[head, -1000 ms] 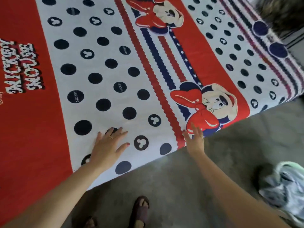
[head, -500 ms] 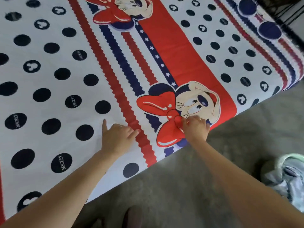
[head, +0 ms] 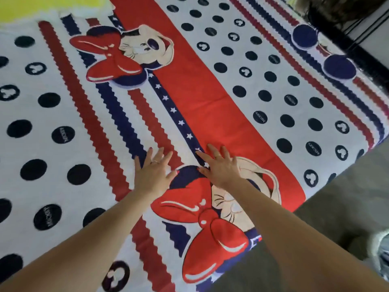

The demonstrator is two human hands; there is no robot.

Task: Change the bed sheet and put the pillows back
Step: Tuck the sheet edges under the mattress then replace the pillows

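Observation:
A red, white and navy cartoon-mouse bed sheet [head: 210,98] with black dots lies spread flat over the bed and fills most of the view. My left hand [head: 152,173] rests palm down on the striped part, fingers spread. My right hand [head: 221,167] lies flat beside it on the star stripe and the top of a printed mouse figure, fingers apart. Neither hand holds anything. No pillows are in view.
The bed's near edge runs diagonally from lower middle to the right, with grey floor [head: 336,218] beyond it. A crumpled pale cloth [head: 382,253] lies on the floor at the right edge. A dark furry thing [head: 341,9] sits at the top right.
Both hands have slid from the sheet's near edge farther onto the bed and now lie flat with fingers spread. The right hand, bunched half a second ago, has opened. The view shifted along the bed.

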